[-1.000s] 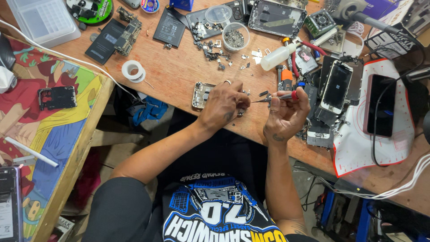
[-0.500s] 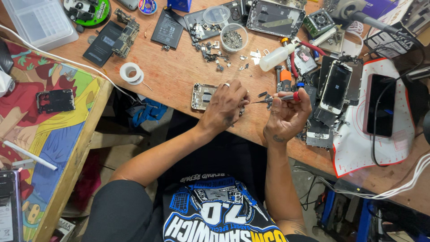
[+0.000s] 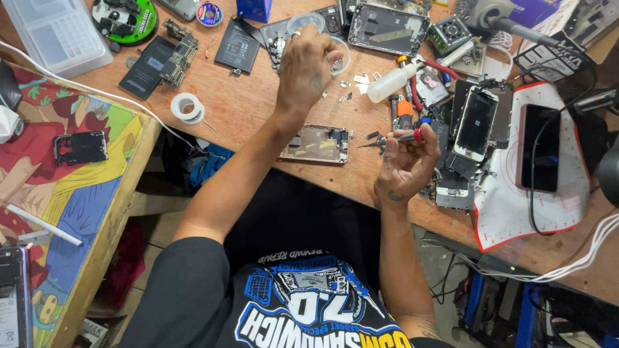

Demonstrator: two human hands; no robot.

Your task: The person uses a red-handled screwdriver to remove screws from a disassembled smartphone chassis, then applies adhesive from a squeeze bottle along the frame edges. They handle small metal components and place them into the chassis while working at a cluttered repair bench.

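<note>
Hidden under the outstretched left hand: most of the small clear round dish of tiny metal parts, its contents too small to tell. Also near that dish, loose silvery scraps too small to identify. Far left of the dish, cut off by the picture's edge: a clear plastic compartment box and a dark phone.

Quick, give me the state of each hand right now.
Left hand: reaching over the small clear dish, fingers curled; whether it holds anything cannot be told.
Right hand: closed on a thin screwdriver.
</note>
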